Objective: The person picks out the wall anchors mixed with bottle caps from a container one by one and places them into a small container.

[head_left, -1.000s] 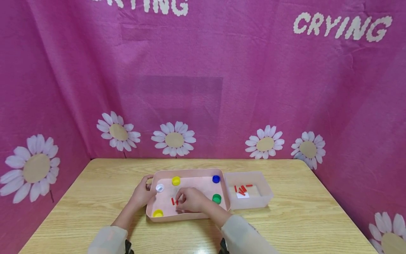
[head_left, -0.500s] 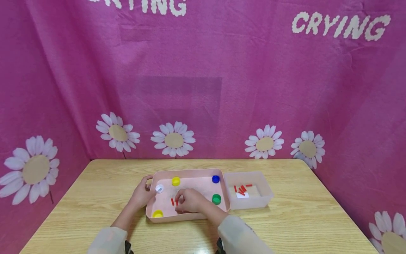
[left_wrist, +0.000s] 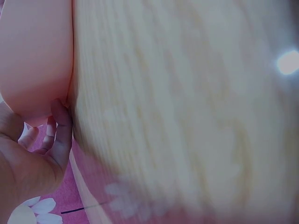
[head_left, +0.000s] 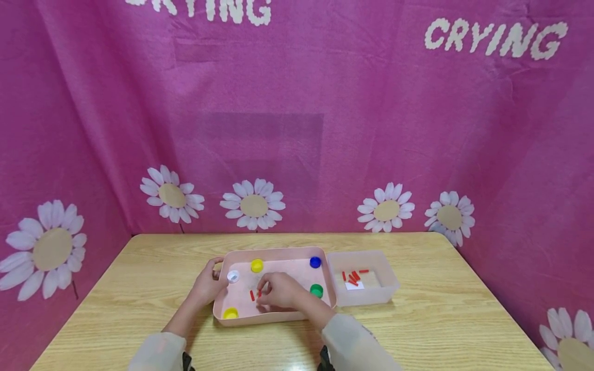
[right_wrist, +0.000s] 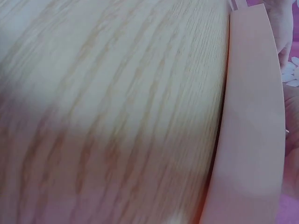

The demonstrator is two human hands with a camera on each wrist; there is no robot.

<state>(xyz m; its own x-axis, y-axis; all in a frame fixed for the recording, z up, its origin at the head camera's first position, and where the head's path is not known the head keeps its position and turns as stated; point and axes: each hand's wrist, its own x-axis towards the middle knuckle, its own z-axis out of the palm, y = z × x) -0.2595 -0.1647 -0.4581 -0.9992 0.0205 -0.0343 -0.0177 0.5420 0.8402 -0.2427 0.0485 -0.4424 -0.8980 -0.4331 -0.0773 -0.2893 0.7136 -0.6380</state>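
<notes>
A shallow pink tray stands on the table, its left end gripped by my left hand. The left wrist view shows the fingers of that left hand curled at the tray's end wall. Over the tray's middle, my right hand pinches a small red stick between thumb and index finger. A second red stick lies on the tray floor just left of those fingertips. In the right wrist view, the tray wall hides most of the right hand.
Inside the tray stand a white cap, yellow caps, a blue cap and a green cap. A translucent bin with several red sticks adjoins the tray's right end. A pink curtain hangs behind.
The red stick at my right fingertips has shifted slightly up in the view. My left hand keeps its hold on the tray.
</notes>
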